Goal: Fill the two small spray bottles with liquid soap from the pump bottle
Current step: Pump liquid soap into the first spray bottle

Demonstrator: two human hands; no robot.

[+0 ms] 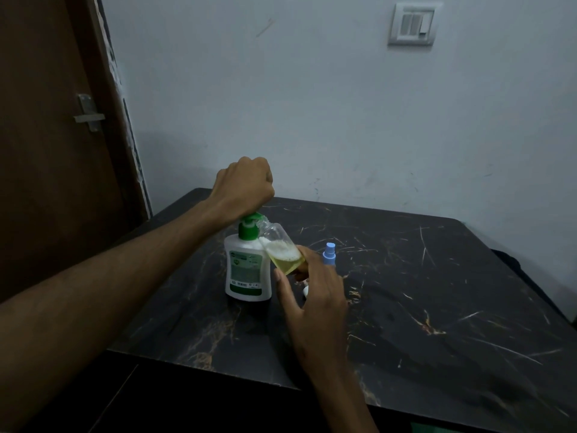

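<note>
- The green pump head (251, 220) of the soap bottle (248, 270) is pressed under the left hand (245, 185), whose fingers are curled into a fist.
- A clear spray bottle (282, 250), tilted with its mouth at the pump spout, is pinched in the right hand (312, 295); yellowish soap and foam are seen inside.
- A blue-capped spray bottle (329, 254) is stood just beyond the right hand on the dark table (437, 307).
- The soap bottle's green-and-white label cannot be read.

Dark marble table (437, 307); brown door (46, 151); wall switch (412, 25).
</note>
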